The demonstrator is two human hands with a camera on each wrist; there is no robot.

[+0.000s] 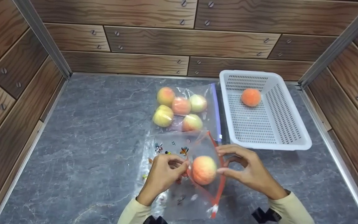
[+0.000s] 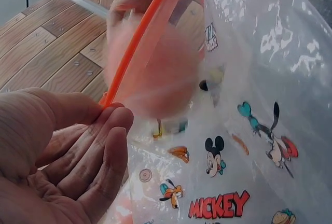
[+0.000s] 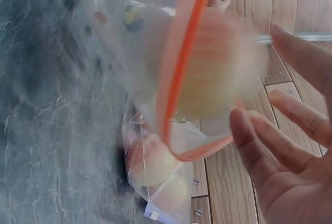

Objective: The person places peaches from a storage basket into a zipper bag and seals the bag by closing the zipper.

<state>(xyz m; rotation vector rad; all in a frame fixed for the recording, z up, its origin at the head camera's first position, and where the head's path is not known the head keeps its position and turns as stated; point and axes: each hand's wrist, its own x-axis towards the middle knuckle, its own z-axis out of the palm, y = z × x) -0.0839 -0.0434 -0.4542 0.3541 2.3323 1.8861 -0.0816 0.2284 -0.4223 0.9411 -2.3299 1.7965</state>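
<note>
My left hand (image 1: 168, 171) pinches the orange zip edge (image 2: 136, 42) of a clear plastic bag (image 2: 259, 79) printed with cartoon figures and the word MICKEY. A red-and-yellow peach (image 1: 204, 170) is at the spread mouth of this bag, between the two zip edges; it looks blurred in both wrist views. Just right of the peach is my right hand (image 1: 250, 171), its fingers spread and loosely bent, fingertips at the far zip edge. In the right wrist view, a gap shows between the peach (image 3: 212, 68) and the nearest fingers (image 3: 249, 136).
Behind the printed bag lies a second clear bag (image 1: 208, 109) with a purple zip, holding several peaches (image 1: 181, 106). A white perforated basket (image 1: 269, 145) stands at the back right with an orange fruit (image 1: 251, 97) inside. Wood-patterned walls (image 1: 154, 39) enclose the grey marbled table (image 1: 82, 149).
</note>
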